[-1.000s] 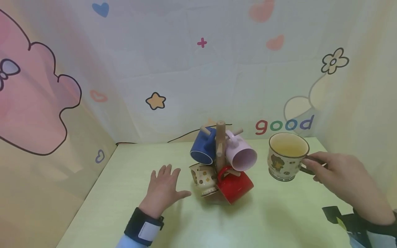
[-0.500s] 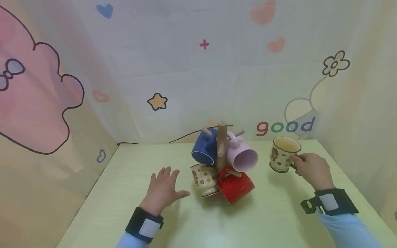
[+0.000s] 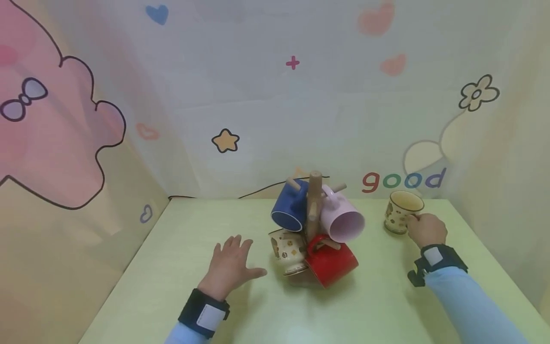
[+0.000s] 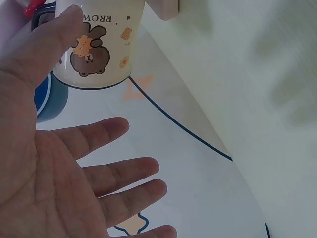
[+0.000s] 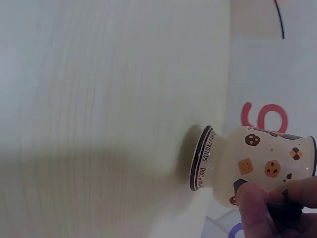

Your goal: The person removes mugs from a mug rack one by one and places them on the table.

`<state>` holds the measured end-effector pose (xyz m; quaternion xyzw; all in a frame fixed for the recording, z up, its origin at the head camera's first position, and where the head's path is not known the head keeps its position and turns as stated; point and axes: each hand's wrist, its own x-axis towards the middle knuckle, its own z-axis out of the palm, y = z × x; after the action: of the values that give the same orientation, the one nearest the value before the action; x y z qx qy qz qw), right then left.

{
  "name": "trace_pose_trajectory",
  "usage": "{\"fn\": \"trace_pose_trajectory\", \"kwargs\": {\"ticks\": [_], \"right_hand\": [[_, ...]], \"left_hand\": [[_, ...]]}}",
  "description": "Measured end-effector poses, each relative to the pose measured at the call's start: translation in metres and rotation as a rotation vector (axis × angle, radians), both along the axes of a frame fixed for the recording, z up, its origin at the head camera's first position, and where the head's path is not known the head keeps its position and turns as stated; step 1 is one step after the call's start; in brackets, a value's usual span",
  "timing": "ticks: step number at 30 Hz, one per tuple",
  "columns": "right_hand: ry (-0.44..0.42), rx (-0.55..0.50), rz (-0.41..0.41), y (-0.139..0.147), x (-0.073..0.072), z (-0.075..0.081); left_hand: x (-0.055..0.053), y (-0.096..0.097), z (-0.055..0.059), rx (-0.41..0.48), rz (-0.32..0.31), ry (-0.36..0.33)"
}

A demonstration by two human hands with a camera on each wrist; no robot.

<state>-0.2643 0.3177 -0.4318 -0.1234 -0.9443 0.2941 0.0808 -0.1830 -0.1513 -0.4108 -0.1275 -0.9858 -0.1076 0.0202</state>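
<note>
My right hand (image 3: 427, 230) pinches the dark handle of a cream mug (image 3: 397, 216) with cookie prints, at the table's back right corner. The mug is upright, its base close over the table in the right wrist view. My left hand (image 3: 229, 267) has its fingers spread, palm towards the mug tree (image 3: 315, 196), and holds nothing. A second cream mug (image 3: 287, 248) hangs tilted on the tree nearest that hand; in the left wrist view its bear print shows beyond the thumb. Also hanging there are a blue mug (image 3: 285, 208), a lilac mug (image 3: 335, 208) and a red mug (image 3: 333, 263).
The pale table (image 3: 172, 258) ends at a printed cloth backdrop (image 3: 258, 110) with hearts, a star and the word "good". Cloth side walls (image 3: 515, 205) stand along its left and right edges. Wooden pegs (image 3: 339, 188) stick out from the tree's post.
My right hand has carried the cream mug away from me and down towards the table's back right corner. The left hand stays by the tree. The head view has shifted slightly.
</note>
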Motion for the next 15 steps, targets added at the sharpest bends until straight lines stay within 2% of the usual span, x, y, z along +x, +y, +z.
{"fn": "trace_pose_trajectory", "kwargs": {"ticks": [8,15], "right_hand": [[0.013,0.034,-0.040,0.005,-0.029,-0.016],[0.036,0.009,-0.085,0.001,-0.057,-0.019]], "left_hand": [[0.004,0.000,-0.002,0.002,0.002,-0.004],[0.002,-0.001,-0.002,-0.009,-0.003,0.016]]}}
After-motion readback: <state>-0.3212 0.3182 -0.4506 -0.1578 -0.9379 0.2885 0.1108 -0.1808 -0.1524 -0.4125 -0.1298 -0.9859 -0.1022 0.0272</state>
